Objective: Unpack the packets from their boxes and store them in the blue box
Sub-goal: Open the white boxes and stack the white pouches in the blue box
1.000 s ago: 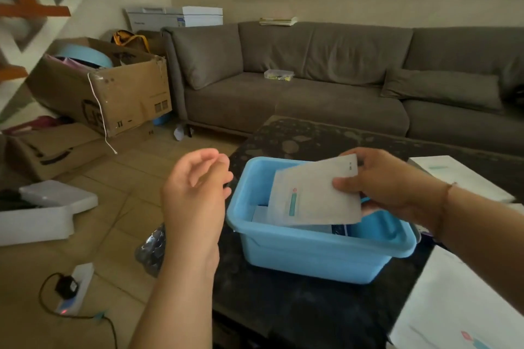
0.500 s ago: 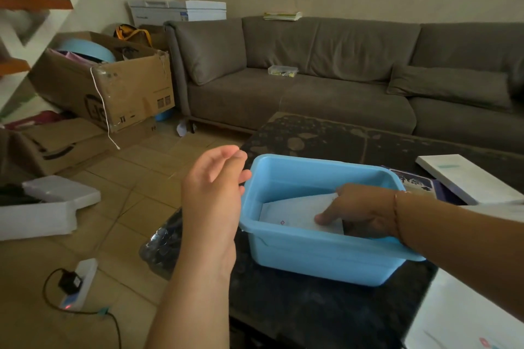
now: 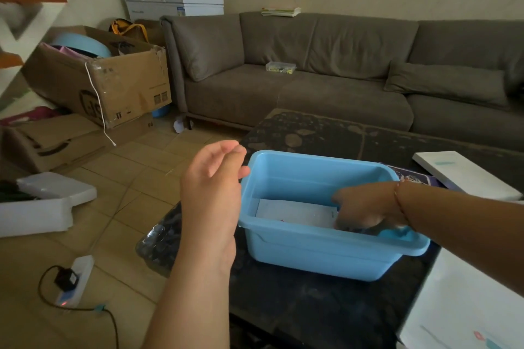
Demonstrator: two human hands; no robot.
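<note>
We see the blue box [image 3: 326,252] standing on the dark counter [image 3: 326,133]; it is a light blue plastic tub with a rolled rim. Inside it, flat on the bottom, lies a white packet [image 3: 295,214] with a small red mark near its front edge. Something dark lies under the right hand in the right part of the box, but we cannot tell what it is.

The right hand [image 3: 365,207] reaches over the right rim down into the box, with a thin bracelet on the wrist. It touches the right end of the packet. Its fingers [image 3: 340,198] are bent downward, but the box wall and the hand itself hide the tips, so we cannot tell if they pinch the packet or only press on it.

The left hand [image 3: 211,190] is lifted in the air just beside the left wall of the box, palm turned toward it. Its fingers [image 3: 226,151] are loosely curled and hold nothing.

A white box [image 3: 465,173] lies on the counter behind the right forearm, and another white box [image 3: 465,303] is at the near right corner.
</note>
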